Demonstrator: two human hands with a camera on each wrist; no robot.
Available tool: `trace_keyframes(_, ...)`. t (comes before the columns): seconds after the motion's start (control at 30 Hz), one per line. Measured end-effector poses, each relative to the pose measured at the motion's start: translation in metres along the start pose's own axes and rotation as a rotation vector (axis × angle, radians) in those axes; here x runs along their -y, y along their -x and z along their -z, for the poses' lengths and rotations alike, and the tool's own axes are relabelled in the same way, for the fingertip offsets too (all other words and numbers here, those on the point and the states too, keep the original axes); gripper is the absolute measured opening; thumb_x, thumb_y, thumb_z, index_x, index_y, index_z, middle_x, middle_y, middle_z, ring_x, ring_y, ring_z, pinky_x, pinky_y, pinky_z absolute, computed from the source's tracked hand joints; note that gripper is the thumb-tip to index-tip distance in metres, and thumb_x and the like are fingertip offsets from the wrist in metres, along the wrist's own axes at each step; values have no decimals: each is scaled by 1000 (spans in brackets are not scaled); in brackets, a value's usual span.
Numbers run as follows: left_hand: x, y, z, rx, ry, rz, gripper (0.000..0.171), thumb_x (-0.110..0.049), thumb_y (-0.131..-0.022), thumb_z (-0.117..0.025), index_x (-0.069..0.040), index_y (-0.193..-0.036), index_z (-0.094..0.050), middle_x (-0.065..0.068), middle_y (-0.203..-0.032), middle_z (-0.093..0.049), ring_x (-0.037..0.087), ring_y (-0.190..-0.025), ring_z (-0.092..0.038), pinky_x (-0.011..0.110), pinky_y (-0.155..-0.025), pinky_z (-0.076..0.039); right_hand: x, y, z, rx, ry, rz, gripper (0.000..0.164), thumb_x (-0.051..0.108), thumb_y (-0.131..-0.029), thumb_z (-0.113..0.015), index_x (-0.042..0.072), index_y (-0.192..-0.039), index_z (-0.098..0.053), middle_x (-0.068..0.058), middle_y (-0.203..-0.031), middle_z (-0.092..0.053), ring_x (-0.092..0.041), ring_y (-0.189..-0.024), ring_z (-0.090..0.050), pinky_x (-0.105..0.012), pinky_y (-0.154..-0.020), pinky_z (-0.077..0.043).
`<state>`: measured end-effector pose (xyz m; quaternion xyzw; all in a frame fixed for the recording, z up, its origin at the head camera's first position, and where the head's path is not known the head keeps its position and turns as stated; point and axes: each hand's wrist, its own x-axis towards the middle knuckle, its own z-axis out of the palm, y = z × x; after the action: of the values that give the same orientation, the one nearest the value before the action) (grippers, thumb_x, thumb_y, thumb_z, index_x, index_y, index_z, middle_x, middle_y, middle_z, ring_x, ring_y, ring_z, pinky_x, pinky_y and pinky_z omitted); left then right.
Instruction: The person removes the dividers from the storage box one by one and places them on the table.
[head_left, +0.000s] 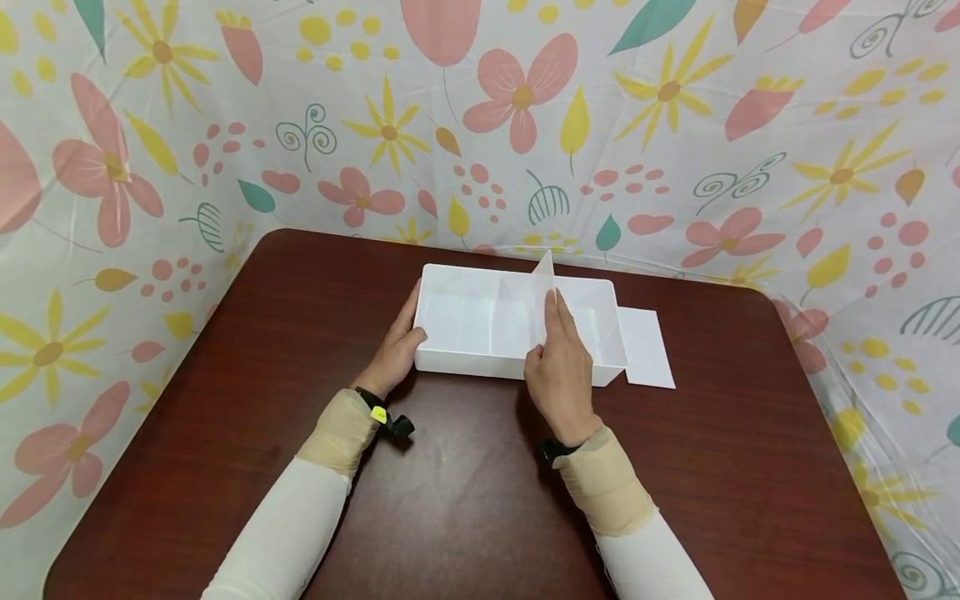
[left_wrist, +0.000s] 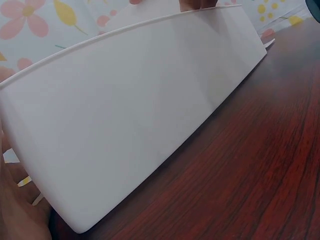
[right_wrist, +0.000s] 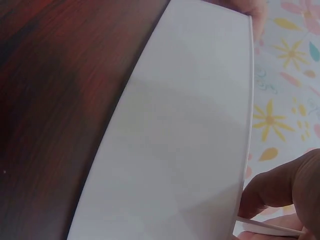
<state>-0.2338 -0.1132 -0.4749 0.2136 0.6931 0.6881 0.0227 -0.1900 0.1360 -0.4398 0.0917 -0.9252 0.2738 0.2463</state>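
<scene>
A long white plastic box (head_left: 468,364) with its top uncovered stands on the table. My left hand (head_left: 393,354) grips its left end, thumb at the front corner; in the left wrist view that hand (left_wrist: 20,205) shows at the box's end. Toward the box's right part, my right hand (head_left: 564,375) pinches a thin white divider panel (head_left: 545,273), which stands upright across the box and rises above the rim. The right wrist view shows the panel's edge (right_wrist: 267,229) between thumb and fingers, close to the front wall. The panel's lower part is partly hidden.
A flat white rectangular panel (head_left: 648,348) lies on the table beside the box's right end. The dark reddish-brown table (head_left: 450,500) has rounded far corners. Behind it hangs a flower-patterned cloth (head_left: 450,167).
</scene>
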Motion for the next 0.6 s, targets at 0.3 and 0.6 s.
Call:
trace_keyframes(0.3, 1, 0, 0, -3, -9, -8, 78, 8, -85, -33, -6, -155, -3, 12, -161, -1, 20, -142, -3, 55, -111, -8, -1, 1, -5, -50, 7, -7, 77, -11, -76, -51, -1, -149, -29, -16, -153, -31, -34, -124, -43, -55, -79, -47)
trace_keyframes(0.6, 1, 0, 0, -7, -32, -3, 77, 7, -86, -33, -7, -155, -3, 11, -161, -2, 20, -142, -5, 56, -111, -10, -2, -3, 2, -30, -34, 8, 78, -11, -76, -49, -2, -150, -25, -18, -153, -29, -31, -130, -36, -54, -84, -46)
